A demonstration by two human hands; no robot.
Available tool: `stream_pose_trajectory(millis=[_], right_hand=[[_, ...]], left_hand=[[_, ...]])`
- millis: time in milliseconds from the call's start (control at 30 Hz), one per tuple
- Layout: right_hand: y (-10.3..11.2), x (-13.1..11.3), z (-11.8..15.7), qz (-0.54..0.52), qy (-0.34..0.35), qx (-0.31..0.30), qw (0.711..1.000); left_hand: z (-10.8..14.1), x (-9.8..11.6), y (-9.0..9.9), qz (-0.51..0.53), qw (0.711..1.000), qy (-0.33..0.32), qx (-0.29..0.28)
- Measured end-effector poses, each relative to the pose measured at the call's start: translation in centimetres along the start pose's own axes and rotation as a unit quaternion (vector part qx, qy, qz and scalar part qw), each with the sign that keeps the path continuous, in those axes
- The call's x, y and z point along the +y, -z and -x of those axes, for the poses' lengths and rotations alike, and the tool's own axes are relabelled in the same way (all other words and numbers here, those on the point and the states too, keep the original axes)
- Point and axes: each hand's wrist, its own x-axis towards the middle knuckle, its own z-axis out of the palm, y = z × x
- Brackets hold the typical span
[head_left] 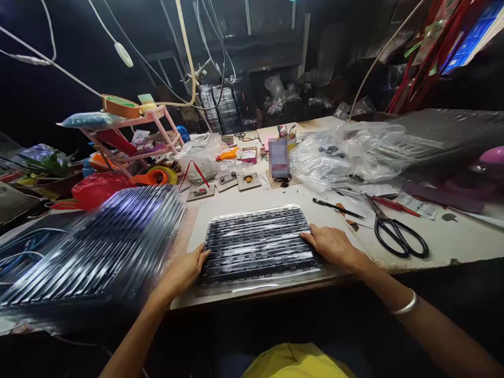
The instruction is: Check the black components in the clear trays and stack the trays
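Observation:
A clear plastic tray (260, 244) with rows of dark strips lies at the front edge of the white table. My left hand (189, 270) grips its left edge, thumb on top and the other fingers partly hidden. On the opposite side, my right hand (333, 245) holds the right edge, its thumb over the rim. To the left stands a large stack of similar ribbed trays (102, 247), beside my left forearm.
Black-handled scissors (399, 236) and a black pen (338, 208) lie to the right. Crumpled clear plastic bags (346, 152) cover the back right. A pink rack (137, 152) and a red bag (98, 190) stand at the left. Cables hang overhead.

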Motion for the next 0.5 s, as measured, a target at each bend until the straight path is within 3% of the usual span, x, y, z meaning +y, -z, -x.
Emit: stream_pose_trajectory(millis=[100,267,367,500], right_hand=[[-1.1,0.6,0.8,0.017,0.016,0.027,0.999],[-3.7,2.2,4.2,-0.051,0.11,0.165,0.979],[-4.5,1.5,4.0,0.001,0.112,0.162,0.98],[-4.7,-0.5,1.4,0.034,0.105,0.152,0.982]], left_hand=[[2.1,-0.8,-0.8,-0.049,0.998,0.004,0.037],[6.7,-1.7,-2.8,-0.05,0.99,-0.074,0.107],[6.4,-1.4,-3.7,-0.016,0.991,-0.072,0.112],[3.7,-1.0,-4.0,0.006,0.991,-0.058,0.118]])
